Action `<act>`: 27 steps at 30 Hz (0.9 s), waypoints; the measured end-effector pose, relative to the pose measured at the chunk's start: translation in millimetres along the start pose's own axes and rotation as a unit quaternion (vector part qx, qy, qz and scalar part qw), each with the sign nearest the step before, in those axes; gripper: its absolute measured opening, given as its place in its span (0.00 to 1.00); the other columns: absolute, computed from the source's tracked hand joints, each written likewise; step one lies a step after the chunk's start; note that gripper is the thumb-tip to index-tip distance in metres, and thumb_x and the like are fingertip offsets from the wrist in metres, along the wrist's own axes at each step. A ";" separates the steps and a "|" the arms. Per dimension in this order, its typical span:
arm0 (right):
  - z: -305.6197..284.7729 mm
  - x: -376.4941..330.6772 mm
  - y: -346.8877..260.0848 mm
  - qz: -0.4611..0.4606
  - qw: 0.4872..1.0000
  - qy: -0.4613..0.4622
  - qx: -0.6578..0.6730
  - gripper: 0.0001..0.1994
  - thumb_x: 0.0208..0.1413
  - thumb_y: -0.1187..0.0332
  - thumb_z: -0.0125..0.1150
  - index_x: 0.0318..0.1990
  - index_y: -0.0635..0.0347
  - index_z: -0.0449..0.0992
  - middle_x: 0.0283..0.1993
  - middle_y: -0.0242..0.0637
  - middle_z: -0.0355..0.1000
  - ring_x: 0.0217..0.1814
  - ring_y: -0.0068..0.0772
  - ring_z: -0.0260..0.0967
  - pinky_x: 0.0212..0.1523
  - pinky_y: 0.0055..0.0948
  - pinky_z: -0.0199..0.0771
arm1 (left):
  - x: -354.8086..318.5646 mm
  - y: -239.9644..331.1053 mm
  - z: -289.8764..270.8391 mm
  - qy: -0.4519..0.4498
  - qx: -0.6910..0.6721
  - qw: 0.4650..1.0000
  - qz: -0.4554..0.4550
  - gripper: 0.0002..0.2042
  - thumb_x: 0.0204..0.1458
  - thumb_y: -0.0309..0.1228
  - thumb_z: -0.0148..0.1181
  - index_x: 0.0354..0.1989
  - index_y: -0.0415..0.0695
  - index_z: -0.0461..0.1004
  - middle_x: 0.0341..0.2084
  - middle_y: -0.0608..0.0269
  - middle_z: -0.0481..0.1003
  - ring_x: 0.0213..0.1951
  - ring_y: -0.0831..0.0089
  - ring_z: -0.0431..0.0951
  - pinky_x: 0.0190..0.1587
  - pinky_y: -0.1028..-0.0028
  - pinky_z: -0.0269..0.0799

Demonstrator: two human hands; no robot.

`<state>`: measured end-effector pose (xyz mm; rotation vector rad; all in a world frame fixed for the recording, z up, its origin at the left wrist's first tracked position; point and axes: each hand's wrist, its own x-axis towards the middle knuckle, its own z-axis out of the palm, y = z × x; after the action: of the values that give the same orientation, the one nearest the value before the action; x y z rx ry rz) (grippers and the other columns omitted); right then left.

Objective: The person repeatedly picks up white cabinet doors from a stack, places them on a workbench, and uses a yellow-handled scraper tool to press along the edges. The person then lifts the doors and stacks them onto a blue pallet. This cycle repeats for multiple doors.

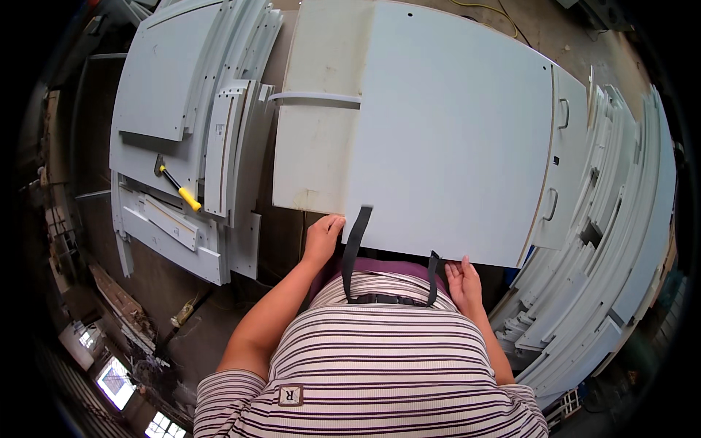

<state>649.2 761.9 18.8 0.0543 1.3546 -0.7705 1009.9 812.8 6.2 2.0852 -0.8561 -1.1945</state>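
A large pale grey-blue panel (453, 131) lies flat in front of me on top of a dirtier off-white board (310, 146). My left hand (322, 235) grips the near edge of the panel at its left corner. My right hand (462, 281) holds the same near edge further right, with the fingers under it. A black strap (355, 248) hangs from my chest over the panel's near edge between the two hands.
A stack of grey panels and strips (182, 124) lies on the left with a yellow-handled hammer (177, 186) on it. Many curved grey boards (621, 241) lean in a row on the right. A panel with two handles (566, 153) sits beside the large one.
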 end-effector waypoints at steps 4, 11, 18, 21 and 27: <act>-24.0 13.1 19.2 -0.060 0.997 -0.048 -0.006 0.10 0.61 0.64 0.53 0.43 0.61 0.67 0.45 0.38 0.71 0.50 0.34 0.68 0.57 0.38 0.64 | 1.0 -16.6 -2.9 -0.066 -0.262 0.951 -0.147 0.13 0.60 0.34 0.50 0.41 0.36 0.75 0.30 0.65 0.75 0.32 0.78 0.74 0.39 0.76 0.70; -9.4 2.3 18.3 -0.085 0.994 -0.058 -0.018 0.11 0.63 0.66 0.49 0.48 0.61 0.67 0.48 0.37 0.70 0.51 0.34 0.68 0.57 0.37 0.64 | -4.1 -15.4 -17.4 -0.168 -0.225 0.947 -0.157 0.16 0.61 0.38 0.49 0.47 0.37 0.73 0.36 0.65 0.75 0.38 0.79 0.73 0.43 0.78 0.68; -14.2 13.7 18.3 -0.085 0.995 -0.028 0.049 0.13 0.62 0.62 0.52 0.47 0.62 0.67 0.46 0.39 0.70 0.50 0.37 0.68 0.55 0.39 0.66 | -11.2 -21.0 -36.5 -0.150 -0.229 0.940 -0.203 0.14 0.60 0.37 0.50 0.46 0.40 0.73 0.31 0.67 0.74 0.35 0.80 0.74 0.40 0.79 0.70; -21.4 25.4 25.0 -0.094 0.993 -0.052 0.040 0.15 0.63 0.63 0.50 0.51 0.64 0.66 0.50 0.41 0.69 0.54 0.38 0.66 0.57 0.38 0.65 | -9.5 -29.7 -73.6 0.029 -0.209 0.958 -0.194 0.13 0.59 0.37 0.53 0.44 0.40 0.72 0.28 0.67 0.73 0.28 0.80 0.72 0.33 0.80 0.70; -50.0 18.4 28.6 -0.101 0.991 -0.083 -0.004 0.19 0.64 0.61 0.48 0.57 0.63 0.63 0.54 0.40 0.68 0.58 0.34 0.65 0.58 0.34 0.65 | 57.5 -170.9 -195.4 0.525 -0.046 0.842 -0.117 0.14 0.54 0.37 0.59 0.37 0.40 0.66 0.28 0.62 0.71 0.27 0.73 0.71 0.32 0.73 0.69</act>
<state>621.9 798.0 -21.2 -0.1525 1.2151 -0.9194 1247.2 908.4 -66.3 2.3243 -0.0141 -0.0400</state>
